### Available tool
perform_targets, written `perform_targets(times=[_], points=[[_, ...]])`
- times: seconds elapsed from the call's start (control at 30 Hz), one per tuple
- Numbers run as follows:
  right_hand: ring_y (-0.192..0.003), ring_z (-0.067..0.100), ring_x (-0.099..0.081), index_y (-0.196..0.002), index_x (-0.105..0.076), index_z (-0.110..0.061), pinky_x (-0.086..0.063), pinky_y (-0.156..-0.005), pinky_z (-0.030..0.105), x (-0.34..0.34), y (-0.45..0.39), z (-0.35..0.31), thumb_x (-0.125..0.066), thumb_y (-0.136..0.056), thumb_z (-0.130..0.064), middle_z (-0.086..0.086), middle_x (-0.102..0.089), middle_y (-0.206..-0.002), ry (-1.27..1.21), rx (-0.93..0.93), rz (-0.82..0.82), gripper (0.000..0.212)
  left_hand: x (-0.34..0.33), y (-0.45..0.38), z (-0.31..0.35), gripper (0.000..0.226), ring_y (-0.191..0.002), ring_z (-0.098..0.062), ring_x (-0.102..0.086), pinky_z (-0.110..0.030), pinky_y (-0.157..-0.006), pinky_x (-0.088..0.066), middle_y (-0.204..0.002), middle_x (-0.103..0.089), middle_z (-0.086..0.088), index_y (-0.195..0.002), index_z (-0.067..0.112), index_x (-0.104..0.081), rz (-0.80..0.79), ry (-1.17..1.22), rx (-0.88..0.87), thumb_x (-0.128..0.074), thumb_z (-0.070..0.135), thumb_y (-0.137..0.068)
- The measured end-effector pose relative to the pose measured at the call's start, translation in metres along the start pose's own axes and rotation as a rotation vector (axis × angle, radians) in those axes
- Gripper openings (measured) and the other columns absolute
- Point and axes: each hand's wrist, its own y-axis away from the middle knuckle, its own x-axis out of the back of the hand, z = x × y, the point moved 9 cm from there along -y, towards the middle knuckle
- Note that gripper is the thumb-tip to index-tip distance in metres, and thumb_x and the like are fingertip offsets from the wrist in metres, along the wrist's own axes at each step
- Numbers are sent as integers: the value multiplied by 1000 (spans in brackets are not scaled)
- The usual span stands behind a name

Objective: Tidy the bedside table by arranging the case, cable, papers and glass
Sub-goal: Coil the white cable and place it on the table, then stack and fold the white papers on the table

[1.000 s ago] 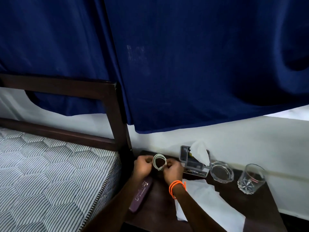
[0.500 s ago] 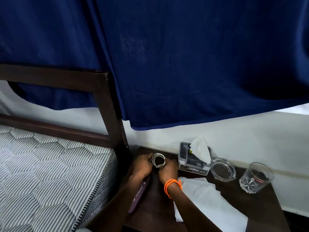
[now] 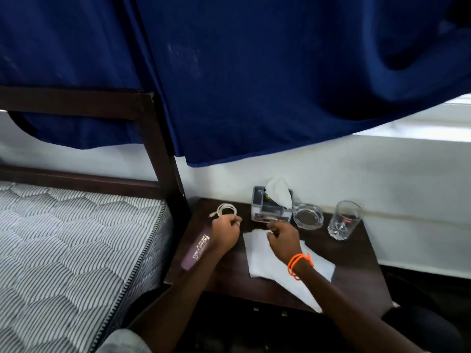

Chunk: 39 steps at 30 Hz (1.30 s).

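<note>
1. Cable (image 3: 225, 209): a pale coil lies flat on the dark bench (image 3: 351, 266), left of centre in the frame, near the bed post. It looks light and limp; the loops will likely spring loose unless the whole bundle is pinched across.
2. Left hand (image 3: 225, 231): it sits just below the coil with fingers curled loosely inward. Whether the fingertips touch the cable cannot be told; the hand does not appear clamped on anything.
3. Case (image 3: 197, 250): a long purple case lies diagonally at the bench's left edge, partly under the left wrist. It appears rigid, so a grip around its middle should hold.
4. Papers (image 3: 265, 263): white sheets lie skewed in the lower centre of the frame, one corner reaching toward the bench's lower edge. They are thin and floppy; squaring them calls for both edges to be supported.
5. Right hand (image 3: 284, 239): it hovers over the upper corner of the papers, fingers bent and close together, apparently empty.
6. Glass (image 3: 344, 220): a clear tumbler stands upright at right of centre, beside a glass ashtray (image 3: 308, 220) and a tissue holder (image 3: 271, 207). It is fragile and probably slippery; grip the wall low, not the rim.
</note>
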Motion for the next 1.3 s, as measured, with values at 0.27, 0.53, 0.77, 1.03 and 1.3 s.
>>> perform_targets(times=[0.27,0.53,0.77,1.03,1.3], points=[[-107,31,-66,-107,-74,-6,-46,-89,29,69,35,90,-74,-83,-20,12,-74,-107,223,-228,-133,28,-66,56,32,23,-111,-18,-70,-21,-93,-47,-114,-78,0,-106,18,-80,-157,-65,-49,-62,16,-93],[-123,39,-49,-127,-54,-8,-44,-103,40,72,64,139,-77,-78,-49,18,-44,-134,441,-384,-274,68,-122,74,28,60,-135,-23,-50,-36,-107,-46,-139,-60,-4,-142,21,-53,-359,-409,-86,-69,42,-88],[-116,39,-52,-118,-57,-12,-45,-100,38,72,61,139,-81,-77,-41,17,-48,-127,372,-361,-267,56,-145,78,39,74,-133,-31,-43,-42,-103,-48,-135,-48,-11,-137,12,-44,-356,-453,-66,-82,34,-77],[-111,35,-58,-113,-62,-8,-46,-91,34,74,56,136,-78,-82,-24,17,-60,-119,187,-405,-146,39,-141,71,34,52,-123,-28,-61,-35,-98,-52,-131,-64,-9,-126,14,-65,-338,-318,49,-77,36,-81],[-97,28,-65,-106,-67,-7,-48,-80,28,84,60,153,-84,-74,-11,13,-69,-102,-89,-579,-59,37,-127,62,25,17,-93,-28,-71,-32,-84,-57,-94,-76,-7,-72,17,-67,-260,-147,112,-74,27,-84]])
